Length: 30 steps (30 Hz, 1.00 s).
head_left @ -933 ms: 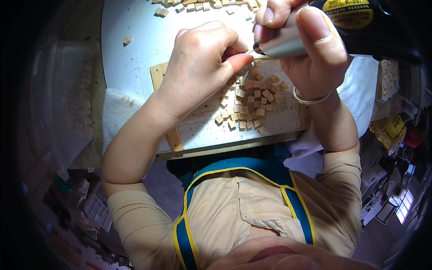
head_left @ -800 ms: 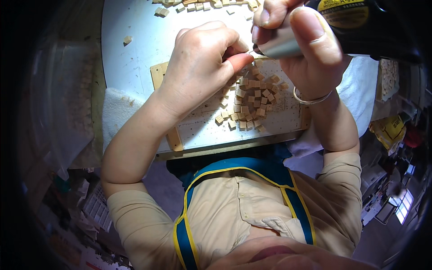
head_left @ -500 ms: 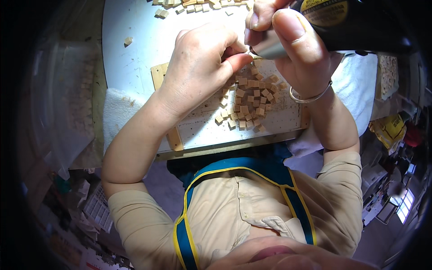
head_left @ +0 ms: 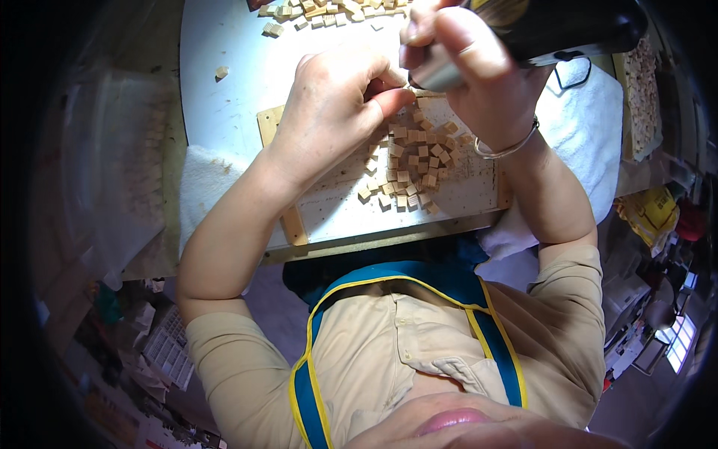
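Note:
My right hand [head_left: 490, 86] is wrapped round a black, thick-bodied hand tool [head_left: 580, 26] with a silver tapered nose, held near that nose. The tool's tip points left, right beside the fingertips of my left hand [head_left: 325, 108]. Those left fingers are closed in a pinch, and whatever they hold is hidden or too small to make out. Just below both hands, many small wooden cubes [head_left: 419, 161] lie loosely piled on a white board [head_left: 336, 213] with wooden strips at its edges.
More light wooden cubes [head_left: 329, 15] lie along the far side of the white table [head_left: 224, 112], with a single cube [head_left: 222, 72] apart at left. White towels [head_left: 213, 176] flank the board. A black loop [head_left: 574, 73] lies on the right towel. A cube-filled tray [head_left: 639, 97] stands far right.
The tool's rear end has swung up and to the left, with my right hand turning slightly. My left hand keeps its pinch. The black loop on the right towel has come into sight.

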Each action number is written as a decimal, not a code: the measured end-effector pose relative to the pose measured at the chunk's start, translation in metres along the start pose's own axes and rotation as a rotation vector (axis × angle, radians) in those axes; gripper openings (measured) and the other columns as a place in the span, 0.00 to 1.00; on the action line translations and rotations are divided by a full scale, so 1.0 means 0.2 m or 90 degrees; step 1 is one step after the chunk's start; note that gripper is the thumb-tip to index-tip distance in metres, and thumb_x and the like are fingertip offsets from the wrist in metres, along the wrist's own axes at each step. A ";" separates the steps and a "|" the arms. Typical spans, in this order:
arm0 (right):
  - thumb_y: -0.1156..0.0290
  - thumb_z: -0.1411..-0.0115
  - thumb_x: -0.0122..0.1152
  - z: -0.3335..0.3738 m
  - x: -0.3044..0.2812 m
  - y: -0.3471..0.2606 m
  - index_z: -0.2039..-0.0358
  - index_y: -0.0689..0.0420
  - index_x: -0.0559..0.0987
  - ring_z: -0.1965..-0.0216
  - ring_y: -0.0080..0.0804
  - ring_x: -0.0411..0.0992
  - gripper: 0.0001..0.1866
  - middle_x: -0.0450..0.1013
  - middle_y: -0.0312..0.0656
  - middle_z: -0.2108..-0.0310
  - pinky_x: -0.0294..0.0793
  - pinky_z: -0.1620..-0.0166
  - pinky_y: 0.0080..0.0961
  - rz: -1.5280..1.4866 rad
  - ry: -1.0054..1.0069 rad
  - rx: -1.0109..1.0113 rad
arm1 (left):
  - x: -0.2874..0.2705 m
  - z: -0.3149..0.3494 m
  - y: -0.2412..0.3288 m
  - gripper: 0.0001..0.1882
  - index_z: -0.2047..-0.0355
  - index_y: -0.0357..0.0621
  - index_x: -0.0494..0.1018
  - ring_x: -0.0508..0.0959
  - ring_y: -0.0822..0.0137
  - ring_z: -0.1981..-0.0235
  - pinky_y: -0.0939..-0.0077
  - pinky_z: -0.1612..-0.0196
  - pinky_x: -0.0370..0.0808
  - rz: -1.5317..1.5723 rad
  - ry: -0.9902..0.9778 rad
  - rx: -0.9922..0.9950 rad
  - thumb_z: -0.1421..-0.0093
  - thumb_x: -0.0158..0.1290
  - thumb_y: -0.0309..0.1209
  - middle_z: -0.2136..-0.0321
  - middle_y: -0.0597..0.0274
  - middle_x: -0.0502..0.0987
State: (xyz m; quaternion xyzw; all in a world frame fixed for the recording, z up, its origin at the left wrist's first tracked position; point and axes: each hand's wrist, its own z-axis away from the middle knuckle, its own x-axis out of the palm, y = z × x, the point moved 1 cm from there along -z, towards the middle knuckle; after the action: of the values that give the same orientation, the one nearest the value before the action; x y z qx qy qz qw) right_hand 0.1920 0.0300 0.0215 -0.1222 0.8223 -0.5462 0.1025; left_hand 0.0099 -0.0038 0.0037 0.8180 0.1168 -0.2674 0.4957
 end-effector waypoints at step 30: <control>0.56 0.31 0.57 -0.19 -0.18 -0.05 0.55 0.61 0.73 0.76 0.30 0.76 0.18 0.74 0.41 0.73 0.78 0.74 0.25 -0.314 0.118 -0.227 | -0.10 -0.04 0.06 0.09 0.60 0.39 0.84 0.77 0.71 0.73 0.76 0.71 0.72 -0.022 -0.108 -0.091 0.38 0.65 0.30 0.75 0.62 0.79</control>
State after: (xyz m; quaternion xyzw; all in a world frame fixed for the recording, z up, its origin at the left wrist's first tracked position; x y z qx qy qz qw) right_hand 0.2158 0.0706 0.0468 -0.2839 0.8563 -0.4110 -0.1312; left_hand 0.0016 -0.0008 0.0271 0.7528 0.1074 -0.3352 0.5563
